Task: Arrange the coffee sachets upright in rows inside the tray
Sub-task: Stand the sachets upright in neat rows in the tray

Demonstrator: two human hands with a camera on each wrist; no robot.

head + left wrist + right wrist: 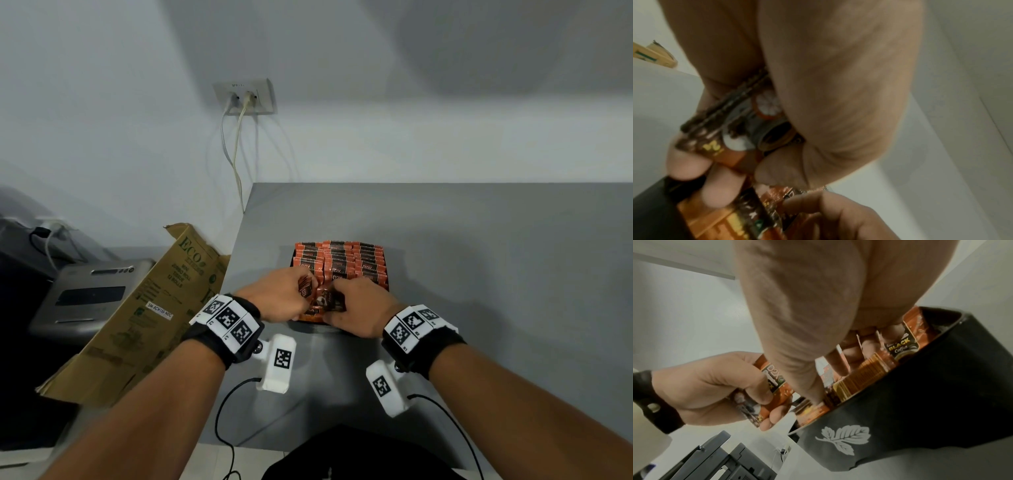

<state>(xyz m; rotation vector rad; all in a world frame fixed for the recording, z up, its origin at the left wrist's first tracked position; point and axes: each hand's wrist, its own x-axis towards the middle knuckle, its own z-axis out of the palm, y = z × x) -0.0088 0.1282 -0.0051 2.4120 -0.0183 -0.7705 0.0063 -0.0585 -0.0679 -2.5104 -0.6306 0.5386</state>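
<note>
A pale wall with a socket plate (245, 96) and two dangling cables backs a grey counter (479, 257), and off its left edge a flattened cardboard box (150, 308) leans beside a grey printer (89, 294). On the counter stands the black tray (900, 426), a white leaf printed on its near wall. Most of it is already filled: the orange coffee sachets (342, 262) stand upright in three tight rows across the far part, packed close enough that they seem to prop one another up.

Both hands are working at the near end, where the last gap appears to be. The left hand (277, 296) has its fingers and thumb curled round a small bunch of sachets (768, 384), held just beside the tray's rim rather than in it, probably as a ready supply to feed from. The right hand (359, 308) reaches down into the tray, fingers bent among the near sachets (904, 344); the right wrist view shows them pressed between packets, apparently holding the standing ones back so that a slot stays open. Whether it actually pinches one packet I cannot tell, as the palm hides the fingertips.

The work looks close to finished. The risk, I would judge, is that the loose near packets slump once the bracing fingers leave.
</note>
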